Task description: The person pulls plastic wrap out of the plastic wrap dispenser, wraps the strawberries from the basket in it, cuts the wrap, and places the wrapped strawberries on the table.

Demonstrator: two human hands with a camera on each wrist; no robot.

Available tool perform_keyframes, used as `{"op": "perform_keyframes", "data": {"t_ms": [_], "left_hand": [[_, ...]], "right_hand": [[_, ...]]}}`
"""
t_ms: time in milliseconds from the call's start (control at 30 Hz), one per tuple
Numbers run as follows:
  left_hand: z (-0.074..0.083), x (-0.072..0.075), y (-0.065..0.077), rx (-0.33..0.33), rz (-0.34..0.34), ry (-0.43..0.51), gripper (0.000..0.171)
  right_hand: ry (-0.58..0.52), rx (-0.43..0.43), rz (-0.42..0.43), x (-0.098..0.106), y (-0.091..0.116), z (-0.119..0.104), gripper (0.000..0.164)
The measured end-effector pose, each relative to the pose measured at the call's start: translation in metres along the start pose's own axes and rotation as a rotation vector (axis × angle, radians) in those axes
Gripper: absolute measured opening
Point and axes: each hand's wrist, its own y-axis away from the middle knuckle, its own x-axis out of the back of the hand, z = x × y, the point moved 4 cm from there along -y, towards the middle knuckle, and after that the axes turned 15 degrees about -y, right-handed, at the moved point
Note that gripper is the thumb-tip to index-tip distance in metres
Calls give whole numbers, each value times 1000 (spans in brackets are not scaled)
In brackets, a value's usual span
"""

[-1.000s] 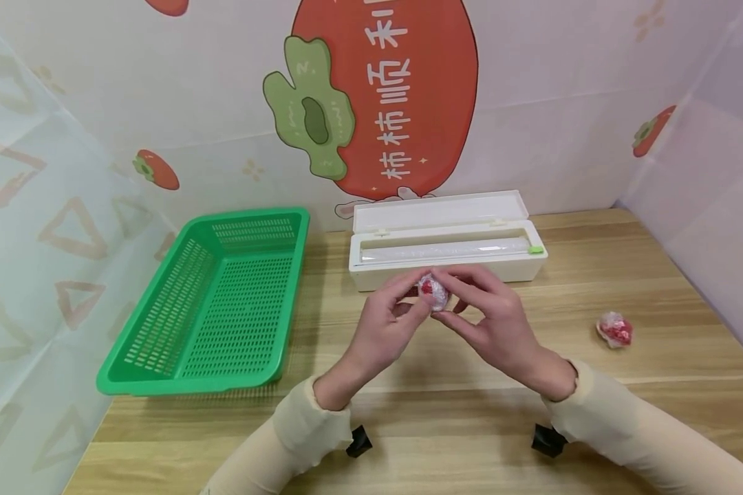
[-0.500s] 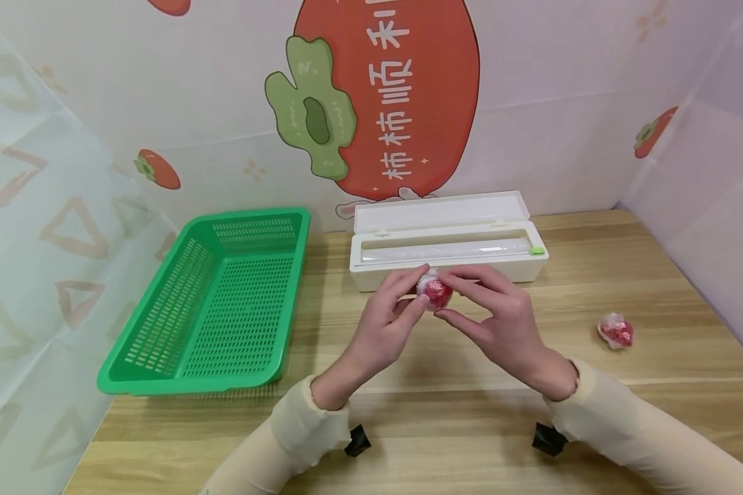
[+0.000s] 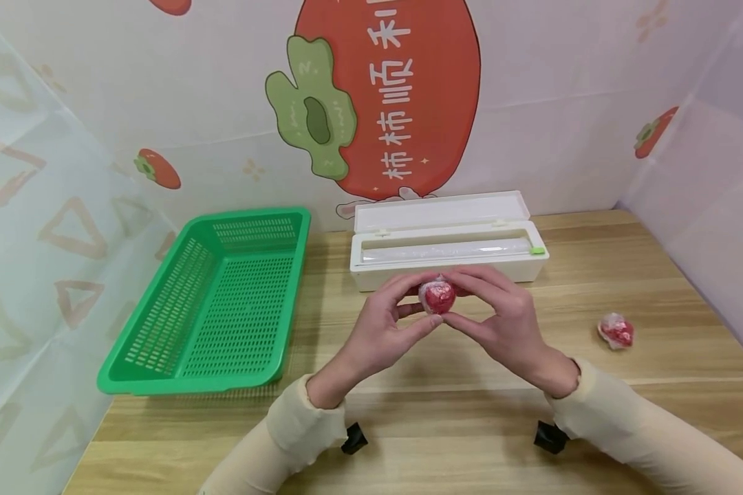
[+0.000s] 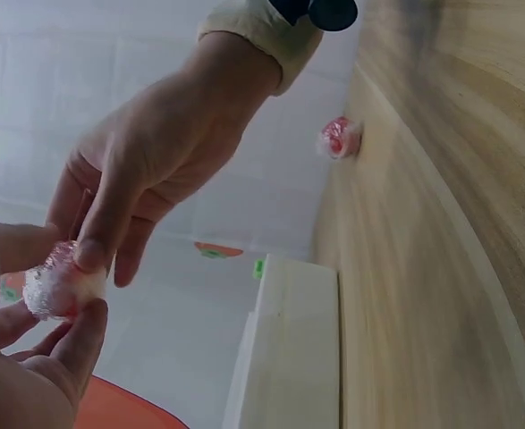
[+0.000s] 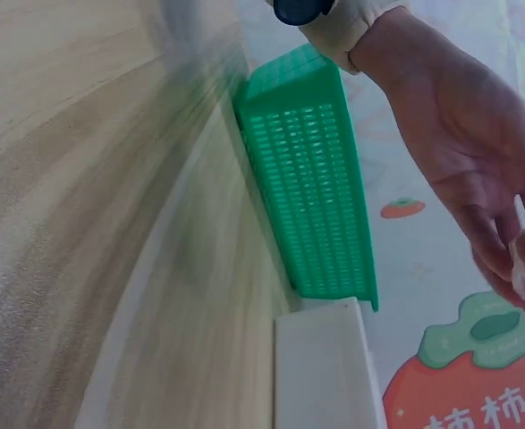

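A small round red thing wrapped in clear cling film (image 3: 438,297) is held up over the table, in front of the white box. My left hand (image 3: 380,326) pinches it from the left between thumb and fingers. From the right, the thumb and fingers of my right hand (image 3: 504,317) pinch it as well, and the thumb tips nearly meet under it. Crinkled film covers its side in the left wrist view, where both hands' fingertips press on the wrapped red thing (image 4: 63,286). What kind of thing is inside I cannot tell.
A second film-wrapped red thing (image 3: 616,331) lies on the wooden table (image 3: 446,440) at the right. Behind my hands stands a white cling film box (image 3: 371,278), lid up, with a roll of film (image 3: 446,251) inside. The green basket (image 3: 114,375) stands at the left.
The wrapped thing has been turned between my fingers, so its red side now faces up instead of the whitish bunched film. My left thumb has slid beneath it; both arms stay in place.
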Motion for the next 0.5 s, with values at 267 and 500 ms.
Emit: {"op": "perform_keyframes", "data": {"t_ms": [267,500], "left_hand": [[-2,1,1,14,33,15,49],[-4,7,3,-4,89,8,49]], "right_hand": [[-93,-14,-69,2,-5,-1,59],[-110,12,-113,5,-5,-3,43]]}}
